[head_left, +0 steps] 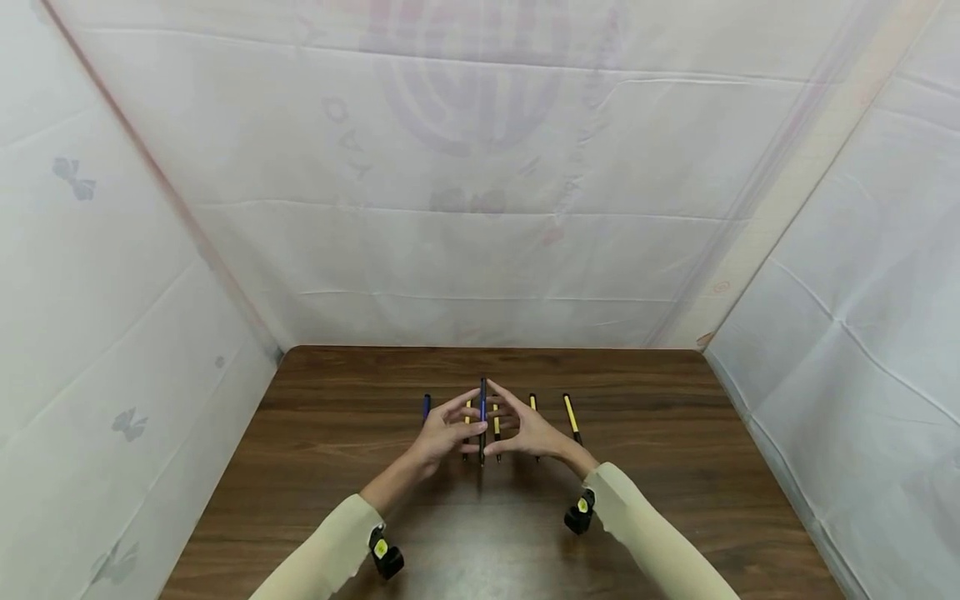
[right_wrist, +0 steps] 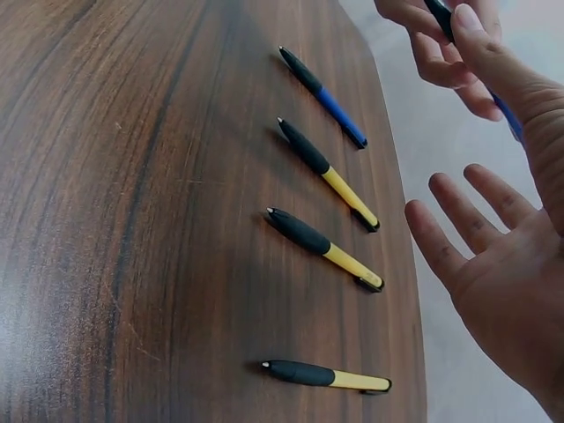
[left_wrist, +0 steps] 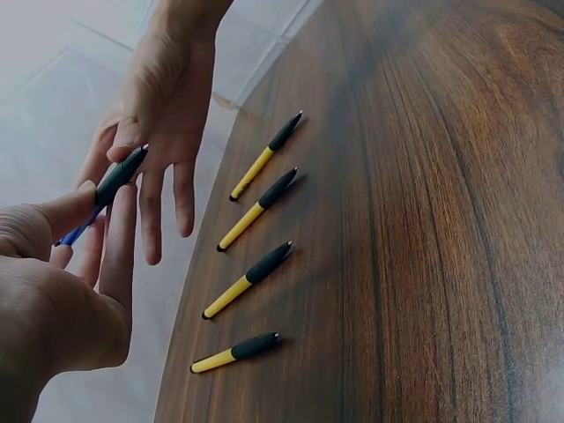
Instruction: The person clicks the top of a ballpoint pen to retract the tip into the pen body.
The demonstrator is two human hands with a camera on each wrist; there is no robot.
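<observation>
Here, above a dark wooden table, the left hand and right hand each pinch 1 slim blue plastic pen with a black grip between fingertips. It looks light, stiff, smooth; best held at the rubbery grip.

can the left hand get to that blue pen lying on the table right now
Probably not at once: the left hand and right hand pinch another blue pen between them. The lying blue pen sits just beyond the left hand with nothing between; the hand must let go first.
</observation>
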